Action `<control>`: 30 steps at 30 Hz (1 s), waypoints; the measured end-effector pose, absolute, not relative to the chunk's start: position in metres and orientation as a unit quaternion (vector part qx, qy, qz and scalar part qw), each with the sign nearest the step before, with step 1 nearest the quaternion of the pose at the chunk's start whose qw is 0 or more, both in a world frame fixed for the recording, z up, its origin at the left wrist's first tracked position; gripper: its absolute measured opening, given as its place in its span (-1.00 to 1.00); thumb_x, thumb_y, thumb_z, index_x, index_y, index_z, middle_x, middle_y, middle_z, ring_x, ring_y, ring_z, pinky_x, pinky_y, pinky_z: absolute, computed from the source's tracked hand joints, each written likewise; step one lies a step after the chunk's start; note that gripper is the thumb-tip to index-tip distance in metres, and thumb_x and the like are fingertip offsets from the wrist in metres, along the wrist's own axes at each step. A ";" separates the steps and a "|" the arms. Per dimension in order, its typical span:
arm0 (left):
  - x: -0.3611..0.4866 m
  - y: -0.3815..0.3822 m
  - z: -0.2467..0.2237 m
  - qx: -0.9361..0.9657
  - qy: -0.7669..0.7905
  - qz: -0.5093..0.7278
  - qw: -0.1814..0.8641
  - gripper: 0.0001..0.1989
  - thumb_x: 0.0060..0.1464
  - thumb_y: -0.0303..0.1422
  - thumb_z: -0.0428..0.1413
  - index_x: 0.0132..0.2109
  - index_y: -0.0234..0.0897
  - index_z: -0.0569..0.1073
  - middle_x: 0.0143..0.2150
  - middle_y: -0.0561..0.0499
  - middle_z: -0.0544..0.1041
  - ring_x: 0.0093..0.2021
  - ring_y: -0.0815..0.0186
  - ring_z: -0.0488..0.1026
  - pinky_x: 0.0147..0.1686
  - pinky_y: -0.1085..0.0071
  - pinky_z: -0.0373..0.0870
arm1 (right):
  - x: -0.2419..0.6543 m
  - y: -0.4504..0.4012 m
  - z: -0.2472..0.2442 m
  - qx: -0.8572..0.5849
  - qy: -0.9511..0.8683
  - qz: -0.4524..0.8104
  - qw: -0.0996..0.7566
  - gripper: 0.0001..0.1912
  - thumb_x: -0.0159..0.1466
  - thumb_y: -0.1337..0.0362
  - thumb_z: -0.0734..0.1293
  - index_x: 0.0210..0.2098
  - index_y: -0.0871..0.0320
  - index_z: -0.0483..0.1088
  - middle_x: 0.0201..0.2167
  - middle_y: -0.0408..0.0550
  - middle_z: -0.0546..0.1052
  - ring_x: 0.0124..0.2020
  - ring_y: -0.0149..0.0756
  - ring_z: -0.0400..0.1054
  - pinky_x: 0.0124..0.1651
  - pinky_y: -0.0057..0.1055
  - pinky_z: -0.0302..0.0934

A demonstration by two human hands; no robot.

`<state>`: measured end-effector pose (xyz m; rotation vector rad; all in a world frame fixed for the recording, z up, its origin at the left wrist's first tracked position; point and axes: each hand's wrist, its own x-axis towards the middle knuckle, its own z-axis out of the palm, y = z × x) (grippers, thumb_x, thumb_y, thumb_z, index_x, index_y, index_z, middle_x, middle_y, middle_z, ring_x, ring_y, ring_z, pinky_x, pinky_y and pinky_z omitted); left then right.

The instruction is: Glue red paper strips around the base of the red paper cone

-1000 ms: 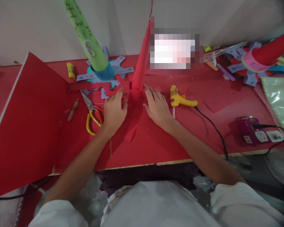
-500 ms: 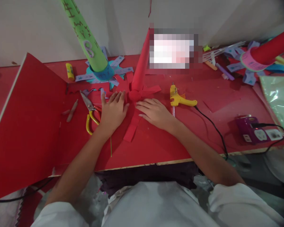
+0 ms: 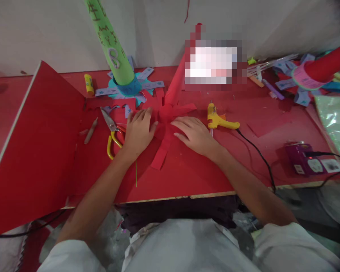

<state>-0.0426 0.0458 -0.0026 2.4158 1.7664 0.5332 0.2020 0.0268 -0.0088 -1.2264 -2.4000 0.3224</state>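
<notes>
A red paper tube (image 3: 176,85) leans back and to the right, its lower end amid red paper strips (image 3: 160,158) that fan out on the red table. My left hand (image 3: 140,130) lies palm down left of the tube's foot, fingers spread on the red paper. On the other side, my right hand (image 3: 197,136) rests flat with its fingertips at the strips. Neither hand grasps anything. Scissors with yellow handles (image 3: 111,145) lie just left of my left hand. A yellow glue gun (image 3: 225,122) is right of my right hand.
A green paper tube (image 3: 120,64) with a blue base stands behind. A red board (image 3: 36,151) rises at left, near a yellow glue stick (image 3: 89,85). Rightward are a purple power socket box (image 3: 300,158), a cord and another red tube (image 3: 328,66) with a pink band.
The red tube's top has tipped further to the right. Both hands remain flat beside its foot. The whole view has shifted slightly.
</notes>
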 end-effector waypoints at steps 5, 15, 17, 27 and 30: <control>-0.037 0.045 -0.006 0.816 0.528 0.216 0.099 -0.43 0.34 -0.38 0.01 0.45 -0.25 0.24 0.43 -0.20 0.42 0.47 0.08 0.31 0.56 -0.06 -0.04 | 0.195 0.026 -0.007 -0.485 -0.804 0.168 0.299 -0.56 0.50 0.21 0.22 0.34 0.04 0.35 0.31 0.12 0.49 0.34 0.06 0.37 0.38 0.13 0.28; -0.032 0.043 -0.004 0.812 0.515 0.263 0.079 -0.47 0.35 -0.45 -0.07 0.41 -0.33 0.27 0.37 -0.23 0.48 0.41 0.12 0.40 0.53 0.00 0.11 | 0.187 0.025 -0.006 -0.427 -0.824 0.204 0.311 -0.45 0.48 0.25 0.22 0.44 0.02 0.19 0.50 0.13 0.24 0.54 -0.01 0.10 0.51 0.16 0.11; -0.031 0.042 -0.002 0.813 0.511 0.271 0.069 -0.46 0.34 -0.45 -0.06 0.43 -0.28 0.26 0.37 -0.19 0.49 0.40 0.13 0.41 0.52 -0.02 0.13 | 0.188 0.026 -0.004 -0.427 -0.823 0.205 0.315 -0.42 0.47 0.26 0.22 0.46 0.01 0.15 0.51 0.11 0.23 0.55 -0.01 0.06 0.53 0.19 0.06; -0.029 0.037 0.003 0.825 0.488 0.274 0.073 -0.38 0.34 -0.42 -0.03 0.50 -0.20 0.17 0.47 -0.14 0.38 0.50 0.09 0.28 0.53 -0.07 0.10 | 0.194 0.038 -0.004 -0.410 -0.815 0.207 0.353 -0.32 0.41 0.32 0.25 0.49 0.00 0.09 0.54 0.04 0.18 0.57 -0.01 0.03 0.57 0.17 0.00; -0.029 0.037 0.003 0.827 0.487 0.272 0.065 -0.39 0.35 -0.42 -0.05 0.50 -0.19 0.18 0.47 -0.14 0.38 0.50 0.10 0.28 0.54 -0.07 0.08 | 0.193 0.040 -0.007 -0.416 -0.815 0.209 0.346 -0.25 0.35 0.42 0.25 0.49 -0.03 0.11 0.54 -0.01 0.17 0.58 -0.02 0.00 0.59 0.19 -0.05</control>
